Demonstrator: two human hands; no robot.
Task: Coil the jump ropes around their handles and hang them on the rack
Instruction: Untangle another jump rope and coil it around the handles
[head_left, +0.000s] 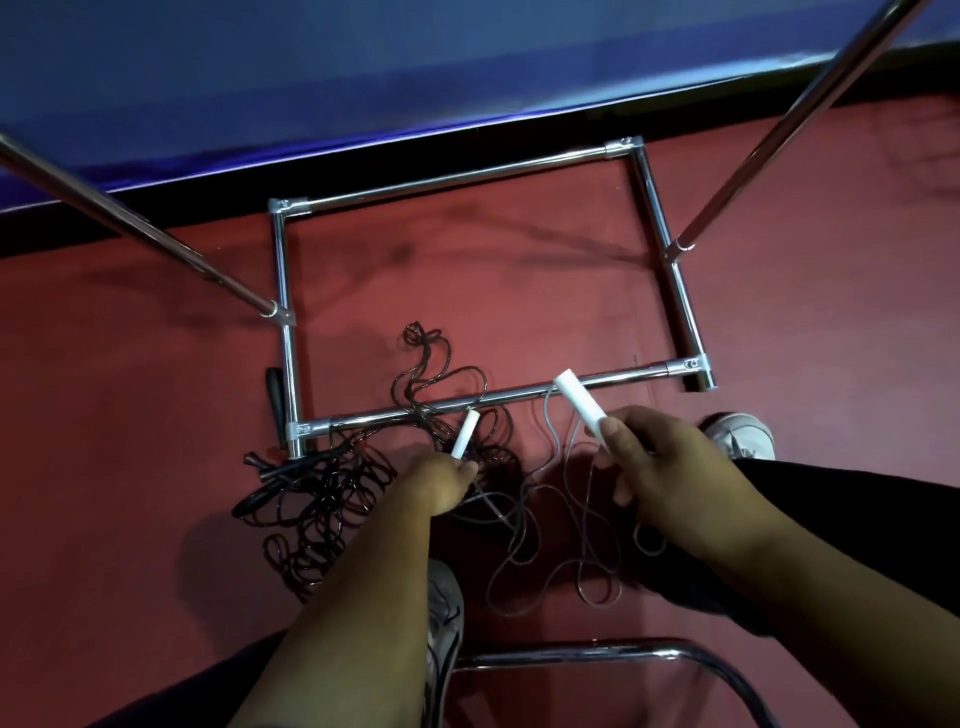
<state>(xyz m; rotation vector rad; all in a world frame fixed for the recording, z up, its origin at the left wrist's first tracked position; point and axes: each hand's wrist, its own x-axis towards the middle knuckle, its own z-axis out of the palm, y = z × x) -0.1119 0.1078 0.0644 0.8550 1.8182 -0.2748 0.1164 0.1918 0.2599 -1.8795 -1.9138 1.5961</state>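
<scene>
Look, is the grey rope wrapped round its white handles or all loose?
All loose. The grey rope sprawls in loops on the red floor; the white handles in the left hand and right hand are bare.

Tangled ropes (322, 499) left of hands, across rack base (467, 402) (front bar).

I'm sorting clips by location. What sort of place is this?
Probably an indoor gym or exercise room, though nothing settles it: a red floor meets a blue padded-looking wall, a chrome tube rack stands on it, and jump ropes lie tangled on the floor.
</scene>
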